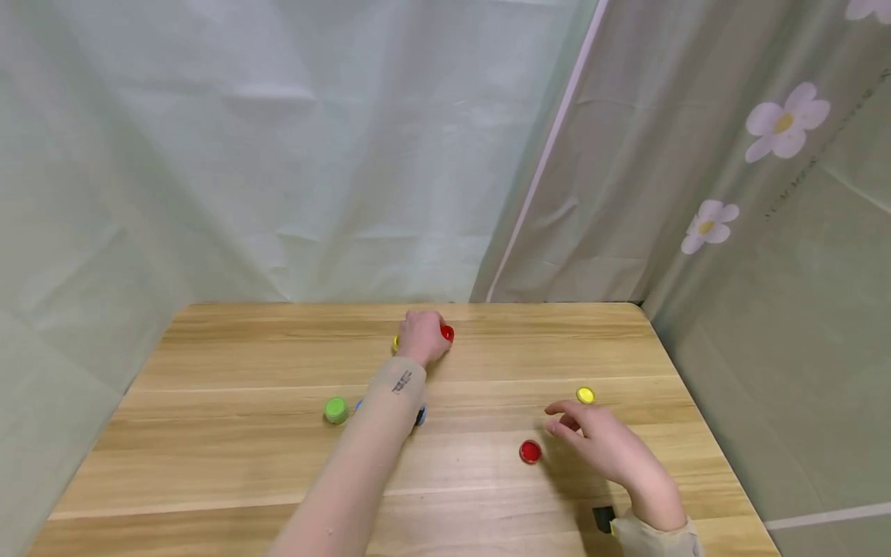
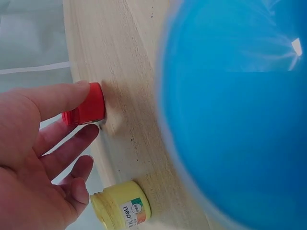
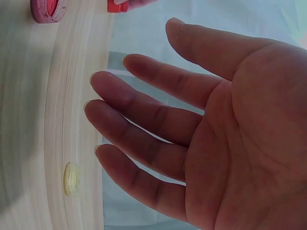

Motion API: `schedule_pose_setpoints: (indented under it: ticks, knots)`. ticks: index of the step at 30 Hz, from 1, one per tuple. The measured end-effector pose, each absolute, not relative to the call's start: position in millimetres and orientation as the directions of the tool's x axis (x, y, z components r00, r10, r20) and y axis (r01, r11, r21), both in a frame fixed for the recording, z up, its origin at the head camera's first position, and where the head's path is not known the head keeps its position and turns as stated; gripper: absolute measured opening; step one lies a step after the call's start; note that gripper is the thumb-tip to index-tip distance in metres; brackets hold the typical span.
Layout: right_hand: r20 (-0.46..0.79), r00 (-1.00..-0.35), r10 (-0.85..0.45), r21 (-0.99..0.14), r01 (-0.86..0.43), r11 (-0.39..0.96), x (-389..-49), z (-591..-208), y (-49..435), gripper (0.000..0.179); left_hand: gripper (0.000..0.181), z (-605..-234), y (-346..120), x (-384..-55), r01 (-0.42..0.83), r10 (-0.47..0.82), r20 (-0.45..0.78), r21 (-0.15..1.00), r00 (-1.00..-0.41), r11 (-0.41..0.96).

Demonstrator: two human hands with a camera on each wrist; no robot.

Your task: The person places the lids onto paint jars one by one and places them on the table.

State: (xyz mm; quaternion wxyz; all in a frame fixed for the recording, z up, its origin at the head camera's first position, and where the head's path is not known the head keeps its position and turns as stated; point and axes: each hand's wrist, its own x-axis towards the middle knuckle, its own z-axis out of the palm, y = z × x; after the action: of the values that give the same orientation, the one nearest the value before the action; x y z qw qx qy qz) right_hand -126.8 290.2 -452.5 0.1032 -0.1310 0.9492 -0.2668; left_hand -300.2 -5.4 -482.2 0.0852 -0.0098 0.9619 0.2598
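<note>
My left hand (image 1: pixel 421 336) is at the far side of the table, gripping a small red jar (image 2: pixel 92 105) between thumb and fingers. The jar stands on the wood. Beside it is an uncapped yellow jar (image 2: pixel 125 206) with a printed label, mostly hidden by the hand in the head view. My right hand (image 1: pixel 600 439) hovers over the table's right side, fingers loosely extended and holding nothing. Nearest to it are a red lid (image 1: pixel 530 452) lying inside-up and a yellow lid (image 1: pixel 585 395). In the right wrist view, the palm (image 3: pixel 249 124) faces the camera.
A green-topped jar (image 1: pixel 336 410) stands left of my left forearm. Blue pieces (image 1: pixel 421 415) show partly from under that forearm. A large blurred blue round thing (image 2: pixel 240 115) fills the left wrist view's right side. Curtains (image 1: pixel 313 155) hang behind the wooden table (image 1: pixel 230 449).
</note>
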Motion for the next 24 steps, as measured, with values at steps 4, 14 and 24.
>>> schedule_pose_setpoints:
  ticks: [4,14,24]
  knots:
    - [-0.118,-0.939,-0.323,-0.537,-0.213,0.816,-127,-452,289,0.033,0.036,-482,-7,-299,-0.068,0.021,-0.17,0.499,-0.985,0.864]
    - [-0.107,-0.926,-0.363,-0.549,-0.249,0.798,-128,-455,285,0.032,0.032,-473,-21,-292,-0.001,0.053,-0.065,0.648,-0.996,0.762]
    - [-0.135,-0.904,-0.405,-0.582,-0.259,0.771,-124,-456,280,0.033,0.034,-443,-46,-252,0.261,0.228,0.163,0.819,-0.96,0.511]
